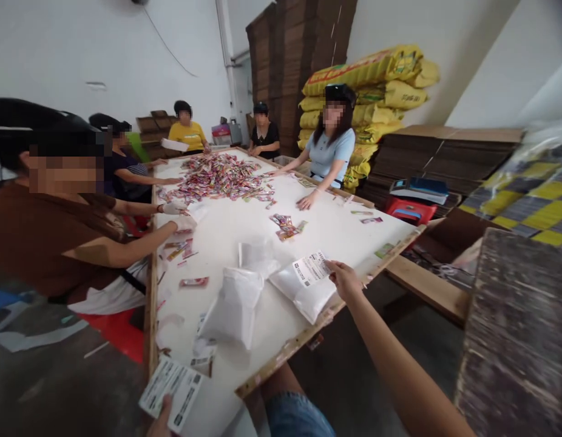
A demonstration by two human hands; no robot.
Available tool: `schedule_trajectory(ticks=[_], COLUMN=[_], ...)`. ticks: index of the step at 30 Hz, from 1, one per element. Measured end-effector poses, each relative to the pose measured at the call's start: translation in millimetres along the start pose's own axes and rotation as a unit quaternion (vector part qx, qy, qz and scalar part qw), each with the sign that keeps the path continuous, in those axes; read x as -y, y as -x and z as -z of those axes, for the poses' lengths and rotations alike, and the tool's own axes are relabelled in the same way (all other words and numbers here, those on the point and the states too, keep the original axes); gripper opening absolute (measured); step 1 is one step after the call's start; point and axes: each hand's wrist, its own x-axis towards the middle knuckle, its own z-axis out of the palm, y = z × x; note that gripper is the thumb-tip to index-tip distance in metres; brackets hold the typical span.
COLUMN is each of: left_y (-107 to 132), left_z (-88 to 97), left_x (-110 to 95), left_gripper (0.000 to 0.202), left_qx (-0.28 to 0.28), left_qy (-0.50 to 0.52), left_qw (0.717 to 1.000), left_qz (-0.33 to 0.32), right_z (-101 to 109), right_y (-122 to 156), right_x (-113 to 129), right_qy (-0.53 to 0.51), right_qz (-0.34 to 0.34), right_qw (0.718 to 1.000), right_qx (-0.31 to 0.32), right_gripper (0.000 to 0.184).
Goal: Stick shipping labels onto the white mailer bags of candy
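Observation:
At the lower left, my left hand (161, 419) grips a stack of printed shipping labels (174, 388), its thumb on top. My right hand (347, 280) pinches the upper right corner of a shipping label (311, 268). That label lies on a white mailer bag (303, 294) by the table's right edge. Beside it, a second plump white mailer bag (233, 309) rests nearer to me, and a third white bag (258, 256) sits behind. Whether the pinched label is fully stuck down, I cannot tell.
A white table (244, 215) with a wooden rim carries a heap of small colourful packets (221, 176) and a smaller cluster (286, 226). Several co-workers sit or stand around it; a gloved co-worker's hand (185, 221) is at left. Yellow sacks (363, 115) are stacked behind.

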Motion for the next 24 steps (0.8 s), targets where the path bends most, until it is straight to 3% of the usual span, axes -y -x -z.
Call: schedule_trajectory(ticks=[6, 9, 11, 13, 15, 17, 19, 21, 22, 24], left_y=[10, 20, 30, 42, 52, 60, 66, 71, 74, 80], left_z=[-9.2, -12.8, -18.2, -25.9, -34.1, -40.5, -43.6, -43.6, -42.5, -38.7], left_x=[-2, -1, 0, 0, 1, 1, 3, 7, 10, 16], left_gripper=[0.056, 0.051, 0.046, 0.046, 0.055, 0.064, 0.065, 0.056, 0.051, 0.042], left_qx=[-0.027, -0.039, -0.043, -0.030, 0.010, 0.050, 0.074, 0.108, 0.126, 0.138], left_qy=[0.024, 0.033, 0.034, 0.022, -0.006, -0.048, -0.090, -0.129, -0.148, -0.178], left_qw=[0.998, 0.996, 0.994, 0.991, 0.983, 0.965, 0.946, 0.938, 0.937, 0.938], left_qz=[-0.060, -0.075, -0.095, -0.129, -0.185, -0.253, -0.301, -0.302, -0.290, -0.263], right_z=[-6, -7, -10, -16, -26, -41, -57, -73, -80, -91], right_y=[11, 19, 25, 32, 41, 57, 86, 128, 152, 195], right_x=[-37, -42, -45, -48, -49, -43, -26, -2, 10, 28], right_qy=[0.213, 0.287, 0.386, 0.499, 0.579, 0.614, 0.565, 0.407, 0.305, 0.157], right_qz=[0.068, 0.116, 0.168, 0.201, 0.187, 0.155, 0.167, 0.202, 0.213, 0.205], right_qw=[0.974, 0.950, 0.907, 0.840, 0.782, 0.761, 0.792, 0.843, 0.850, 0.829], right_qx=[-0.037, -0.030, -0.004, 0.070, 0.136, 0.140, 0.162, 0.287, 0.373, 0.496], right_gripper=[0.024, 0.034, 0.044, 0.053, 0.073, 0.099, 0.106, 0.095, 0.085, 0.066])
